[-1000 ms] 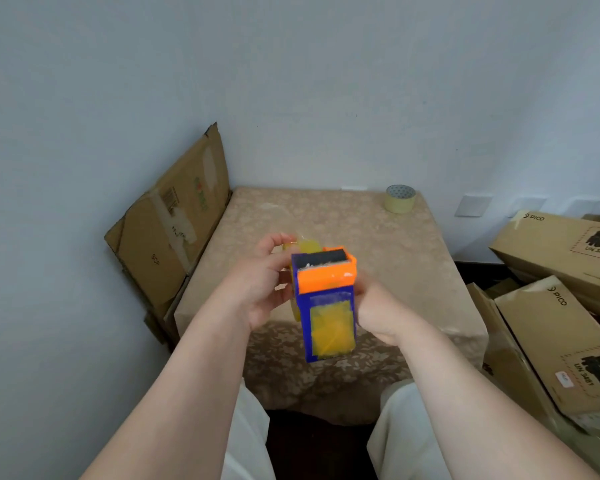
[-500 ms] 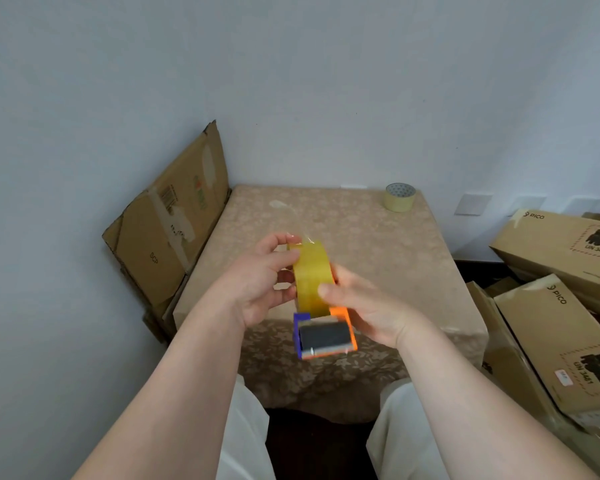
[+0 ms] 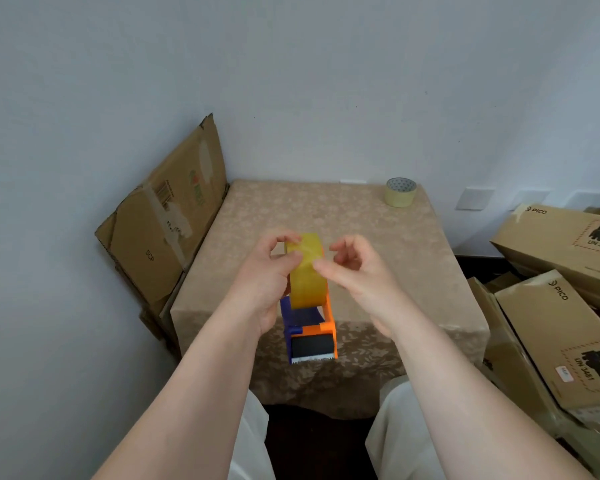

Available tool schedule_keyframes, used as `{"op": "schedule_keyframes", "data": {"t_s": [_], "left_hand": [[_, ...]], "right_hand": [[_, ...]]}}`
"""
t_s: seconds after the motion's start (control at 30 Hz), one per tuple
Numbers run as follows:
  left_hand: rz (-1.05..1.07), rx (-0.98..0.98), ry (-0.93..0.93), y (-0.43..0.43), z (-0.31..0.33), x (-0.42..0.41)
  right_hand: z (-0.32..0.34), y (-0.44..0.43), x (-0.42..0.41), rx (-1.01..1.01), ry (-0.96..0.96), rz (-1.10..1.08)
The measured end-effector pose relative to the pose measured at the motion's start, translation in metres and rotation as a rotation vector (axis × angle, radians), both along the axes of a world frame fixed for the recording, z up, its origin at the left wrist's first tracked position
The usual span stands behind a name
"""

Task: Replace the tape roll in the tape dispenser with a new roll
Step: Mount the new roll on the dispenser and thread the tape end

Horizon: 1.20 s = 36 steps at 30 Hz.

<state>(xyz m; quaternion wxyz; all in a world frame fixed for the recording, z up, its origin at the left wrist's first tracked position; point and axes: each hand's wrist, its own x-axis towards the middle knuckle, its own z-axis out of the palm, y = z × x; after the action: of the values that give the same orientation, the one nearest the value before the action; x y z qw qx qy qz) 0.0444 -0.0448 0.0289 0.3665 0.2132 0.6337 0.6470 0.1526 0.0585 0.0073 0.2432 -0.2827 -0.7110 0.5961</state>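
I hold a blue and orange tape dispenser [image 3: 310, 332] in the air above the near edge of the table, its toothed blade end pointing toward me. A yellow tape roll [image 3: 307, 275] sits in it, standing on edge. My left hand [image 3: 269, 278] grips the dispenser and roll from the left, thumb on the roll's top. My right hand [image 3: 355, 268] hovers at the roll's right side, thumb tip touching the tape surface, fingers curled and apart. A second, paler tape roll [image 3: 400, 192] lies flat at the table's far right corner.
The table [image 3: 291, 216] wears a beige patterned cloth and stands in a wall corner. Flattened cardboard [image 3: 167, 216] leans against the wall on the left. Stacked brown cartons [image 3: 565, 306] crowd the right side. My knees in white trousers [image 3: 399, 431] are below.
The dispenser swung from blade-up to blade-down and toward me, exposing the yellow roll. My right hand let go of the dispenser body and now only touches the roll with its thumb.
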Motion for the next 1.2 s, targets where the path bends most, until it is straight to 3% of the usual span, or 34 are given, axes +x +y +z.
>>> {"op": "schedule_keyframes", "data": {"t_s": [0.27,0.87,1.2], "left_hand": [[-0.004,-0.048,0.04,0.004,-0.001,0.005],[-0.033,-0.1,0.136,0.004,-0.006,0.004],[0.01,-0.132,0.181,0.006,-0.01,0.005]], "right_hand": [[0.031,0.001,-0.001,0.308,0.048,0.021],[0.043,-0.008,-0.003,0.413,-0.079,-0.063],[0.044,-0.007,-0.001,0.321,-0.096,-0.134]]}}
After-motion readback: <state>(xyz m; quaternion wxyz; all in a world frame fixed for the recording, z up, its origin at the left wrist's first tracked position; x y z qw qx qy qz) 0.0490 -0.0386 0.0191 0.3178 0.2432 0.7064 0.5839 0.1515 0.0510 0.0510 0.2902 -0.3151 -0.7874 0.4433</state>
